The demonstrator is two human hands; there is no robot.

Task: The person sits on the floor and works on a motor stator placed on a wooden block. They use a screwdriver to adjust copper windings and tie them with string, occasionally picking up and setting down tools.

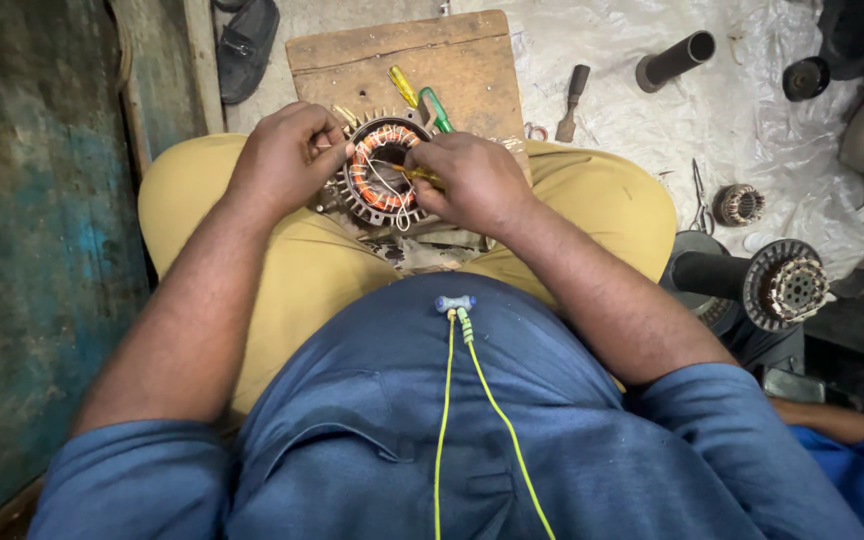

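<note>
While the person sits cross-legged in mustard-yellow trousers, a round finned metal motor stator wound with orange copper coils (384, 170) rests on the lap at upper centre of the frame. The left hand (287, 155) pinches a thin wire at the stator's left rim; the right hand (472, 180) grips a yellow-handled tool (414, 174) across the windings. Behind lies a worn wooden board (402, 60) with screwdrivers

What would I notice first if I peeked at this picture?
First, the round metal motor ring with orange copper coils in the middle, resting on the person's lap. The left hand grips its left edge, while the right hand pokes a thin yellow tool into it. Two screwdrivers lie just behind on a wooden board.
</note>
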